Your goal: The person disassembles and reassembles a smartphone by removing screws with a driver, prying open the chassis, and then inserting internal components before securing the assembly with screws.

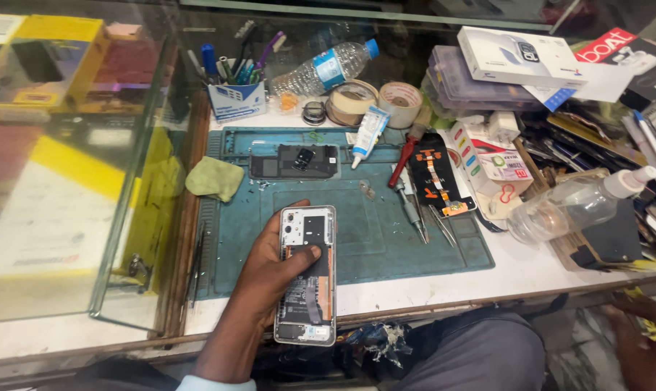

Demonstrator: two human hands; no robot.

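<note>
My left hand (266, 279) grips an opened smartphone (307, 289) with its back cover off, thumb across the exposed board and battery. It hovers over the near edge of a teal repair mat (371, 224). My right hand (642, 340) is low at the bottom right, below the table edge, closed on something small and yellowish. A black phone back cover (295, 161) lies at the mat's far side. A black display panel with an orange flex cable (438, 177) rests at the mat's right.
On the mat lie a red-handled screwdriver (404, 163), tweezers (440, 224), a glue tube (369, 134) and a green cloth (216, 177). Tape rolls (400, 101), a water bottle (324, 69), a pen holder (235, 98), a spray bottle (577, 206) and boxes crowd the back and right. A glass case (74, 166) stands left.
</note>
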